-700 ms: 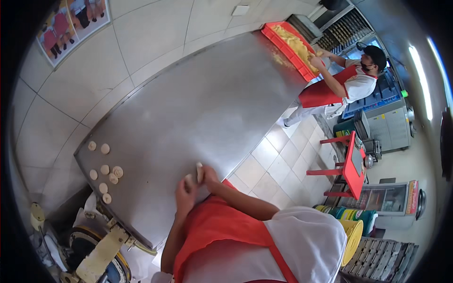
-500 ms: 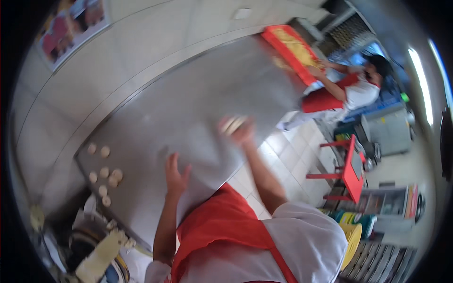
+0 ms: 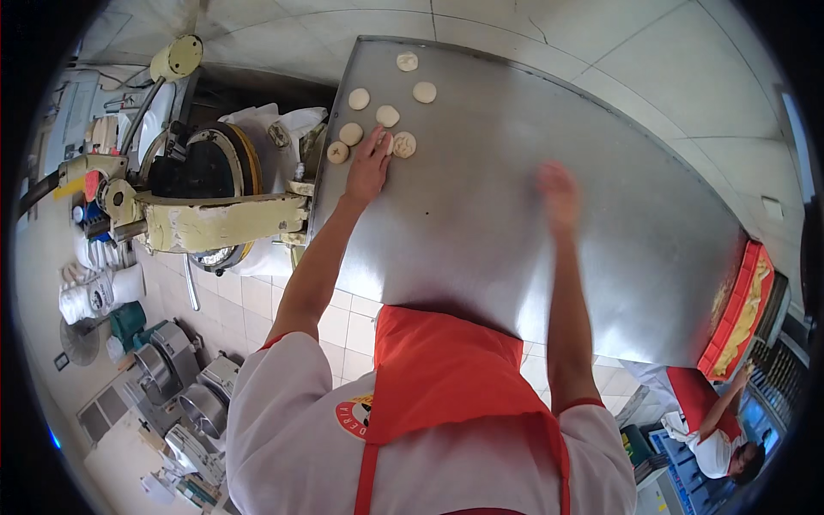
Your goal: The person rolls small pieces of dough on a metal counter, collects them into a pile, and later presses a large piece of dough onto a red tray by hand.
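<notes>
Touching one dough piece (image 3: 390,148) with my left hand (image 3: 367,172) here, at the end of the surface (image 3: 498,232) nearest the cream-coloured machine (image 3: 223,219).

"Got hold of it? And your other hand?"

Can't tell tbh. The left fingers are loosely extended over it, but whether they're gripping doesn't show. My right hand (image 3: 560,193) is over the middle, farther from the machine, and it's a blur, so no clue how open it is. Can't make out anything in it.

"Fair. How far along are you?"

Partway, I'd say. Eight separate pieces, counting the one at my fingers, with the other seven (image 3: 388,115) loosely scattered at the machine end too. A few tops look creased, others smoother, so I'd guess they're not all equally shaped. The red tray (image 3: 735,307), way over at the end farthest from the machine, holds yellowish stuff (image 3: 752,311). What's left beyond these eight, I can't say.
</notes>
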`<state>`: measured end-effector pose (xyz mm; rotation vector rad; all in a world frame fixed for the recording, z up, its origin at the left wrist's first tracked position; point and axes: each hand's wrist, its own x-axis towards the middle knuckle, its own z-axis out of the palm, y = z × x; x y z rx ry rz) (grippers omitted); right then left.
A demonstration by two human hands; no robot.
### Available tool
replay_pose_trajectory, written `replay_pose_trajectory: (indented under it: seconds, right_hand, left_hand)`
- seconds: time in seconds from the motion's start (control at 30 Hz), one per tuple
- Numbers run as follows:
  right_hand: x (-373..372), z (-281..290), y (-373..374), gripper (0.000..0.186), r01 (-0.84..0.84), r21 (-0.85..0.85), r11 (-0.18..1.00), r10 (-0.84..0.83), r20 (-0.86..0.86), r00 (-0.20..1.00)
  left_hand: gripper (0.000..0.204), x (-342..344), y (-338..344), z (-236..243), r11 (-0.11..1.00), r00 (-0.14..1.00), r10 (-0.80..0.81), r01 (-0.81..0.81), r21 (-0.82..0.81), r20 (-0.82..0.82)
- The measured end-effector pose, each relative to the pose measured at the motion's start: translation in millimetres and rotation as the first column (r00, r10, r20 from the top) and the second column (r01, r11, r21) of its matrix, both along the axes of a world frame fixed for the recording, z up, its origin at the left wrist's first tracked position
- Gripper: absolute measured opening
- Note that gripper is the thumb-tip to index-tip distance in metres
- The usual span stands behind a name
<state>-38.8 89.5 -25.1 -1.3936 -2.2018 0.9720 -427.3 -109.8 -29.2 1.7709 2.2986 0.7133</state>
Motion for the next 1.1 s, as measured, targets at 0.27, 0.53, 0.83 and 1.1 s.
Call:
replay_pose_trajectory:
  seconds: [0.27, 0.53, 0.83, 1.1]
  right_hand:
    - [-262.8, 7.5, -73.3, 0.032, -0.373, 0.168, 0.912, 0.379, -0.003, 0.925]
    - [-178.5, 35.3, -116.4, 0.018, -0.055, 0.034, 0.998, 0.054, 0.020, 0.998]
    - [85.5, 47.1, -226.2, 0.018, 0.515, 0.307, 0.800, -0.571, 0.125, 0.811]
    - [90.2, 7.2, -275.1, 0.068, 0.388, 0.305, 0.870, -0.486, 0.386, 0.784]
  left_hand:
    - [0.044, -10.7, 24.0, 21.4, 0.991, 0.993, -0.109, 0.106, -0.086, -0.035]
    - [0.026, -37.8, 29.0, 13.7, 0.979, 0.954, -0.203, 0.201, 0.028, 0.222]
    - [0.026, 117.7, -35.1, 45.7, 0.769, 0.661, -0.600, 0.633, 0.095, 0.451]
    - [0.082, 203.1, -58.9, 6.3, 0.729, 0.736, -0.676, 0.674, -0.124, 0.025]
